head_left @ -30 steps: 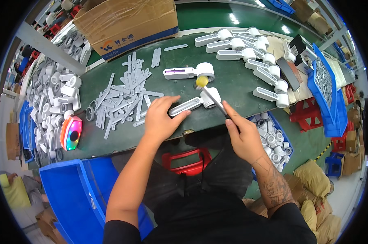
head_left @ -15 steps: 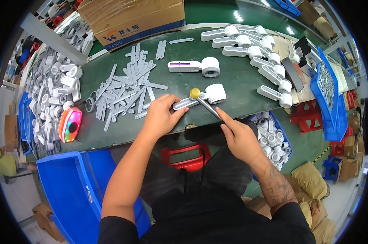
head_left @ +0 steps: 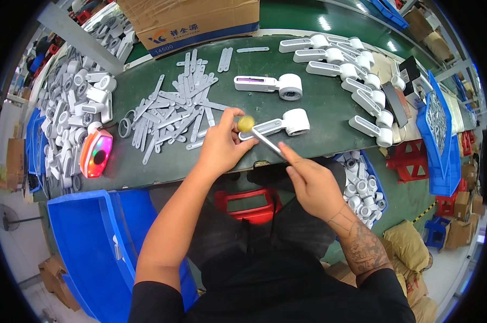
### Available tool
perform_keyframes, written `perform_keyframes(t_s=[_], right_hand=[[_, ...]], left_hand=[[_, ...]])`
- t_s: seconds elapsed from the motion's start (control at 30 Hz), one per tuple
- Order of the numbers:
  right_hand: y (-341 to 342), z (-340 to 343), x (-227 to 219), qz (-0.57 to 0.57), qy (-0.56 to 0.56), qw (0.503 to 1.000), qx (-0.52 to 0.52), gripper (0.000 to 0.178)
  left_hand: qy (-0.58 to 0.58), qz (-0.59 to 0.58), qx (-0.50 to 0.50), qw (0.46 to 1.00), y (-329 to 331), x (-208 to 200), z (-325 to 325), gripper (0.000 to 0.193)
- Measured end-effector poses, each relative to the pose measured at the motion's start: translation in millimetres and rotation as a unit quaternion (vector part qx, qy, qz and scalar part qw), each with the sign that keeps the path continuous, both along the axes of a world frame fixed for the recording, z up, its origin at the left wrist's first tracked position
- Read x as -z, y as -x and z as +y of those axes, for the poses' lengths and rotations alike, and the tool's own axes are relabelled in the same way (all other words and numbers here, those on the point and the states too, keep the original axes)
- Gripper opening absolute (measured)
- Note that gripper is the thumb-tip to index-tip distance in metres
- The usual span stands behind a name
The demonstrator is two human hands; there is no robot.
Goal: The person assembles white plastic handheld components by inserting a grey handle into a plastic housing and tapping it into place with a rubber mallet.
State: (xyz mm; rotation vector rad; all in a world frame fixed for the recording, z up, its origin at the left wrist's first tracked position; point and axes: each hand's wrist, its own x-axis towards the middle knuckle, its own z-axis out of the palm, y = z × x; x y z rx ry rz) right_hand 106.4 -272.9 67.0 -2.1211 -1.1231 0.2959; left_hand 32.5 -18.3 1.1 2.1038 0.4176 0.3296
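My left hand [head_left: 222,141] is closed around the handle end of a white fan-shaped housing [head_left: 295,122], which lies on the green table with its round head to the right. A grey strip is set along its handle. My right hand [head_left: 317,185] grips the metal shaft of a small mallet [head_left: 245,124]. Its round yellow head is over the handle end, close to my left fingers; whether it touches cannot be made out. Beyond it lies a second white housing [head_left: 290,87] with a purple piece in its open handle slot.
Loose grey strips [head_left: 171,116] are heaped left of centre, with white parts [head_left: 74,116] piled beyond. A lit speaker-like device [head_left: 96,154] stands at the left. White housings [head_left: 366,125] line the right. A cardboard box [head_left: 200,27] stands behind; a blue bin [head_left: 85,226] is below left.
The mallet head has moved left along the handle toward my left hand. My left hand still holds the housing's end. The whole view has shifted slightly.
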Motion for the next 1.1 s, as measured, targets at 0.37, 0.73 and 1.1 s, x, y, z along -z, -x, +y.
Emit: perform_keyframes(t_s=[0.37,0.73,1.1], right_hand=[[-11,-16,-1,-0.008,0.070,0.997,0.030,0.057],[-9,-18,5,0.004,0.065,0.997,0.039,0.056],[-10,-24,14,-0.022,0.058,0.997,0.055,0.056]], left_hand=[[0.022,0.011,0.010,1.000,-3,-1,3,0.064],[0.014,0.012,0.012,1.000,-4,0,3,0.063],[0.012,0.012,0.020,1.000,-1,-3,-1,0.060]])
